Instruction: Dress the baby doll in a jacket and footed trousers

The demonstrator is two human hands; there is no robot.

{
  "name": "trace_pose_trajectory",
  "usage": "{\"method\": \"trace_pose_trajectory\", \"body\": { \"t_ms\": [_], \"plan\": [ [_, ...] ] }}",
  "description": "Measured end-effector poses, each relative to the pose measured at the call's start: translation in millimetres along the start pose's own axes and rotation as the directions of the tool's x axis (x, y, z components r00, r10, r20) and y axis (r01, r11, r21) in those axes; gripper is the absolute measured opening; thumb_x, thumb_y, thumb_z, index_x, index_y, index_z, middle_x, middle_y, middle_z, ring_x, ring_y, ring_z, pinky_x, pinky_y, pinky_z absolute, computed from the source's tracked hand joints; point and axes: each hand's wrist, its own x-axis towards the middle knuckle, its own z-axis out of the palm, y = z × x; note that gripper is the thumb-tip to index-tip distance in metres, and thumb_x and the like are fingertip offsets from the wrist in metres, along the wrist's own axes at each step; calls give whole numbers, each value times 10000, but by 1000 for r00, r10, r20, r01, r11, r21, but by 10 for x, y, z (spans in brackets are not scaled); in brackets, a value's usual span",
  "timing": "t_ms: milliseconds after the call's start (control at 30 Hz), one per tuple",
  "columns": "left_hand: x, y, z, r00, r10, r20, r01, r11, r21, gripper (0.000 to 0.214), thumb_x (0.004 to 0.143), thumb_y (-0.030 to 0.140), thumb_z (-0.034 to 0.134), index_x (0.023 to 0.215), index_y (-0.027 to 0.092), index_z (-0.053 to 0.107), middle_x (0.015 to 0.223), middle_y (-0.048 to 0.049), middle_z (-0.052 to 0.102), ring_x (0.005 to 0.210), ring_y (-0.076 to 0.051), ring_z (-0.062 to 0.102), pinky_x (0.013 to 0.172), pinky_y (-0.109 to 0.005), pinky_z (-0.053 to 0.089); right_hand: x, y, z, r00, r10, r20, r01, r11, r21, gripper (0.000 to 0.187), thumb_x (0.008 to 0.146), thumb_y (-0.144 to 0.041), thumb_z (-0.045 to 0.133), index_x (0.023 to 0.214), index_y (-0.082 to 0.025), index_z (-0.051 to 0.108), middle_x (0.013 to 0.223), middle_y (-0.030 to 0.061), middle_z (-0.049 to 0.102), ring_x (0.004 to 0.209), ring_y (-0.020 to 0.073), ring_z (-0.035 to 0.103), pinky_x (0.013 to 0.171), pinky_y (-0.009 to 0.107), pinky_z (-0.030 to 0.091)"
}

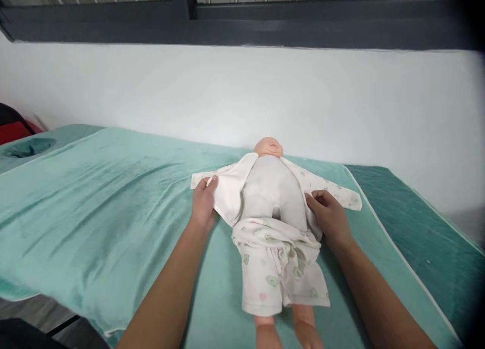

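Note:
A baby doll lies on its back on a green towel, head toward the wall, feet toward me. It wears a white printed top that lies spread to both sides, baring its grey cloth torso. White printed trousers cover its legs, and the bare feet stick out below. My left hand grips the left flap of the top, fingers curled over its edge. My right hand pinches the right flap beside the doll's hip.
The towel covers a padded table against a white wall. A darker green sheet shows at the right. Another green-covered table with a face hole stands at the left, with a red and black object behind it.

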Motion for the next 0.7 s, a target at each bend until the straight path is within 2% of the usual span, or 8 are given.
{"method": "trace_pose_trajectory", "body": {
  "t_ms": [67,133,233,300,433,533,700],
  "plan": [
    [-30,-12,-92,991,80,-110,-70,994,88,297,776,443,701,858,182,584,783,14,590,667,-115,525,639,-244,428,-30,8,4,998,1,-69,1,1000,25,382,747,-568,685,800,-233,509,647,-55,488,530,118,395,484,254,314],
    [-66,-16,-191,966,184,-182,-132,954,269,278,795,447,663,822,185,575,753,21,571,652,-116,500,637,-243,411,-52,27,-6,992,8,-127,1,997,76,376,737,-551,692,817,-239,497,665,-61,473,529,115,392,479,254,323],
    [-146,7,-328,927,326,-184,-167,800,577,267,826,461,605,801,197,573,731,18,563,661,-138,496,656,-258,396,-67,92,-98,971,7,-237,18,995,102,373,730,-519,688,883,-237,498,708,-58,464,553,117,410,490,254,341],
    [-210,38,-399,913,378,-154,-157,675,721,252,850,462,565,818,212,578,733,4,583,685,-167,517,672,-275,384,-79,161,-226,953,2,-303,12,999,44,381,723,-501,680,927,-226,512,739,-46,486,586,127,434,519,263,365],
    [-313,86,-483,902,408,-143,-60,445,894,237,887,450,497,918,242,605,804,-50,660,753,-241,576,671,-303,348,-156,317,-569,925,-10,-379,-54,986,-158,380,708,-463,669,960,-199,564,858,7,577,732,177,528,679,319,427],
    [-353,81,-494,912,384,-145,31,288,957,274,907,450,465,1019,248,613,843,-91,684,779,-286,601,654,-314,325,-247,402,-770,923,-20,-384,-91,958,-270,384,702,-463,653,965,-192,584,895,34,606,804,215,561,750,353,426],
    [-408,33,-464,935,347,-70,35,106,994,259,931,366,448,1096,235,599,918,-123,695,873,-319,626,712,-350,356,-382,450,-824,931,-40,-362,-128,895,-428,373,714,-391,604,1025,-186,590,884,53,608,757,228,552,713,363,414]
  ]
}}
